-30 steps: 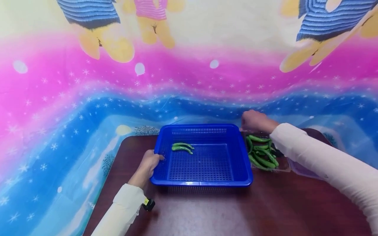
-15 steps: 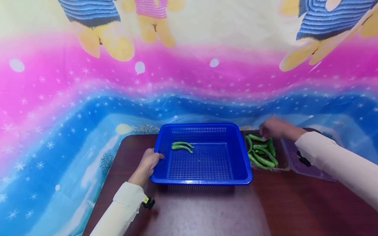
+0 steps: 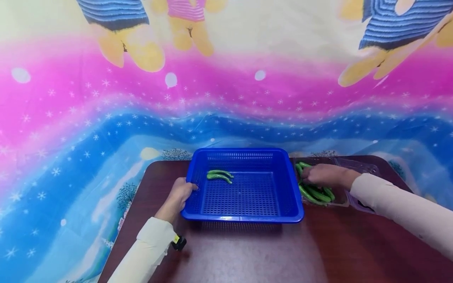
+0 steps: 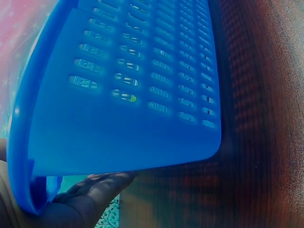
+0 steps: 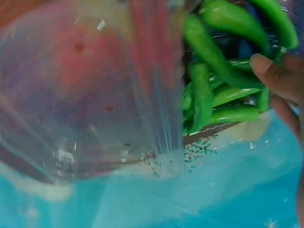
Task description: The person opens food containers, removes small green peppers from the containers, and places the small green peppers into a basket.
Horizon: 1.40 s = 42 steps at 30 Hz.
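Note:
My left hand [image 3: 179, 192] grips the left rim of a blue plastic basket [image 3: 240, 219], thumb over the edge. From the left wrist view, its fingers [image 4: 102, 192] lie against the outside of the basket. Two green peppers [image 3: 218, 176] rest on the basket's slotted floor, towards the left. On the right, a clear plastic box [image 3: 341, 198] holds several long green peppers [image 5: 232, 21]. My right hand [image 3: 323, 175] is over this box among the peppers. In the right wrist view its thumb [image 5: 268, 73] and fingers stand apart beside them, with no pepper gripped between them.
The box's clear lid [image 5: 90, 99] lies folded back to the right. Everything stands on a dark red-brown table [image 3: 247, 255] with rounded far corners. Behind it hangs a colourful printed cloth [image 3: 226, 106]. A small black device [image 3: 179, 243] is at the left wrist.
My right hand has moved from beside the basket's far right corner, right and then down into the box of peppers. The left hand keeps its grip on the basket.

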Available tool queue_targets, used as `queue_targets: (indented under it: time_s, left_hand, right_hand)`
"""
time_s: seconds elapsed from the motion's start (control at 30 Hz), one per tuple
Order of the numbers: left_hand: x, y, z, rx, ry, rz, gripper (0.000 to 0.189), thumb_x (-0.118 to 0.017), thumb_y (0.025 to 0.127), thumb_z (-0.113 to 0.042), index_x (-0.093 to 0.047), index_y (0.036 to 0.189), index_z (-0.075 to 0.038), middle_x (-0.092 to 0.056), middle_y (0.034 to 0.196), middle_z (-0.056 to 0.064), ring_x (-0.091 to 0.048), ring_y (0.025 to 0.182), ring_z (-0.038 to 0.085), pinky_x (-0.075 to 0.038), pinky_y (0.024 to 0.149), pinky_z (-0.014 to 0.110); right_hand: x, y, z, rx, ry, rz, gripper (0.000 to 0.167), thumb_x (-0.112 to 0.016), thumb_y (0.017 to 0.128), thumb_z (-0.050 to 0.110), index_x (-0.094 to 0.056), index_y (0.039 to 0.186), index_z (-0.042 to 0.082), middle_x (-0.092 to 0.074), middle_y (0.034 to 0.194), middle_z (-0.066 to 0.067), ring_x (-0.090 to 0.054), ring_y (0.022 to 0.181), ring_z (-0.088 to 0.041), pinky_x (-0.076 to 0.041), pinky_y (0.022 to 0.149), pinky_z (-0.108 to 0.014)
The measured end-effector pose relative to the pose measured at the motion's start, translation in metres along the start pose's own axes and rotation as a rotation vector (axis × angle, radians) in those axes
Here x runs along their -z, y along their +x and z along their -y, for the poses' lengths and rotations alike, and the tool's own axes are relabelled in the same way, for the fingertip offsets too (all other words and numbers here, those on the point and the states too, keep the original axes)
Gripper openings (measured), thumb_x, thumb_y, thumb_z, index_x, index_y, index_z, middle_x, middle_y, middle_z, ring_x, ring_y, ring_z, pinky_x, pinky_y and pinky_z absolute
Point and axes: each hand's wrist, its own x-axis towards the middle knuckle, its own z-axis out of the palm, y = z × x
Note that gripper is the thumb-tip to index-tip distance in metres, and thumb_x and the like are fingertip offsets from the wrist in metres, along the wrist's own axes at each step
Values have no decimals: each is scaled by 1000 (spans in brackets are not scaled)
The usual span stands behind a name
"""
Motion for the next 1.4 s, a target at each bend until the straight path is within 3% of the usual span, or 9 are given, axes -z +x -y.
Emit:
queue_targets:
  time_s: [0.1,0.17,0.27,0.47,0.53,0.73,0.93,1.1,1.4]
  left_hand:
    - [0,0,0,2,1,-3,36,-52,93,2,-59,127,9,-68,124,29,-70,106,39,-56,97,57]
    - [1,0,1,6,4,-9,36,-53,93,1,-59,128,8,-68,124,28,-70,107,39,-56,98,58]
    - [1,1,1,3,7,-9,37,-52,93,2,-58,129,9,-67,125,29,-70,107,40,-56,97,58]
    - [-2,3,1,-4,6,-4,36,-53,93,2,-59,128,10,-67,125,29,-69,106,38,-55,98,58]
    - [-3,4,0,-3,8,-11,35,-53,92,2,-59,126,9,-67,124,28,-69,107,38,-55,98,58]
    - [-2,3,-2,5,-1,-14,36,-52,93,2,-58,128,10,-66,126,30,-68,110,41,-54,100,60]
    - [-1,3,-2,16,-16,-9,37,-52,93,3,-58,128,11,-67,124,30,-69,108,41,-55,98,58]
    - [-1,3,-2,12,-18,-5,38,-51,93,3,-57,129,11,-66,126,31,-69,110,43,-55,99,59]
    - [-1,3,-4,14,0,-15,38,-51,93,2,-57,130,10,-66,127,30,-68,112,43,-53,100,60]
  right_hand:
    - [-7,6,-5,311,-499,-158,20,-77,81,1,-76,92,18,-73,108,4,-65,84,-9,-54,67,-25]
    - [-10,9,-5,386,-662,-183,19,-82,76,3,-79,85,20,-75,110,6,-65,78,-7,-52,60,-22]
    - [-13,13,-4,398,-752,-113,17,-83,75,6,-80,78,22,-76,113,9,-66,78,-6,-50,58,-20]
    - [-13,14,-1,347,-722,20,16,-81,81,9,-80,78,24,-76,112,12,-67,76,-5,-53,62,-19]
    - [-11,14,-1,339,-723,27,16,-81,81,9,-80,77,24,-76,112,13,-66,74,-5,-52,60,-19]
    - [3,13,-9,284,-893,23,9,-85,77,16,-79,74,23,-75,116,11,-67,91,-8,-49,55,-20]
    - [20,10,-19,233,-924,1,9,-86,76,14,-78,77,18,-74,107,5,-65,105,-15,-58,69,-25]
    - [30,6,-26,132,-886,-69,12,-86,76,9,-78,81,17,-72,117,0,-66,105,-18,-60,69,-30]
    - [53,-3,-33,-93,-628,-70,44,-85,73,-3,-74,115,6,-67,129,-15,-65,117,-32,-62,81,-38]
